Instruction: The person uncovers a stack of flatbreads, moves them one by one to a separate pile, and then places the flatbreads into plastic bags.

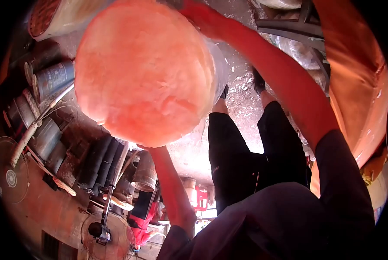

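Nearest the camera, the person's dark shirt [263, 225] is filling the bottom of the view, with both sleeves ending above the elbow. The left forearm [170, 186] is rising from it to the underside of a big round fluffy bundle [144, 69], tinted orange-pink in the light. The left hand is lying hidden behind the bundle's lower edge, so I cannot tell whether its grip is closing on the fluff or only propping it. The right forearm [285, 82] is stretching across the right of the view to the bundle's far side, where the right hand [193, 12] is showing only in part against the fluff; whether its grip is closed cannot be told either. The bundle is being carried between the two arms, up off the ground, and is covering the upper left of the view.

Beyond the arms, the person's legs in black trousers [233, 147] are standing on a rough, speckled floor [241, 93]. An orange sheet [354, 73] is hanging along the right edge. To the left, grey cylinders [53, 78] and dark rolls [101, 162] are lying together. Farther off, a standing fan [103, 229] and a second fan [10, 175] are showing, with a red stool [200, 197] and another person in red [140, 232] well apart from the hands.
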`<action>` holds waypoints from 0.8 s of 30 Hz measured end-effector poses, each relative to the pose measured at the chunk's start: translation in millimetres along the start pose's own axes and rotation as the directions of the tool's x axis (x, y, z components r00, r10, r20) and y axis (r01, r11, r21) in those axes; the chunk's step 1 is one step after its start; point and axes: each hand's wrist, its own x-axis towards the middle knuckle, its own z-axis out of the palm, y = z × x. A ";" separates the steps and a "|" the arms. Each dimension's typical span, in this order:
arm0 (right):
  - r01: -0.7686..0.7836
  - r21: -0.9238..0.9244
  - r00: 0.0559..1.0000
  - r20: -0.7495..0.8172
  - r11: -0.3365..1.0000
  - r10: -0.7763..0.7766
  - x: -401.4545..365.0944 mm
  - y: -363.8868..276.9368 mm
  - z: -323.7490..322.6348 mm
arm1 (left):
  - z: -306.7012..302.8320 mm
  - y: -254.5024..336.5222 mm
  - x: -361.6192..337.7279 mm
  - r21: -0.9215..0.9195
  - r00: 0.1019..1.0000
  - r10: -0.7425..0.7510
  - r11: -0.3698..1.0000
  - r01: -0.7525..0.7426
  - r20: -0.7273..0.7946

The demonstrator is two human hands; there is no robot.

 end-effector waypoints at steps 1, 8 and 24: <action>0.043 -0.047 0.999 0.007 0.998 -0.043 6.9 1.5 -4.2 | 0.8 3.2 0.1 -0.062 1.000 -0.018 0.998 0.020 0.025; -0.212 0.643 0.975 0.092 0.736 0.201 49.9 -19.0 -16.1 | -0.6 8.8 4.0 0.430 0.984 0.104 0.902 -0.033 -0.142; -0.050 0.876 0.993 -0.008 0.480 0.120 37.2 -132.5 -0.4 | -47.6 26.8 21.8 0.092 0.997 0.054 0.995 -0.048 -0.062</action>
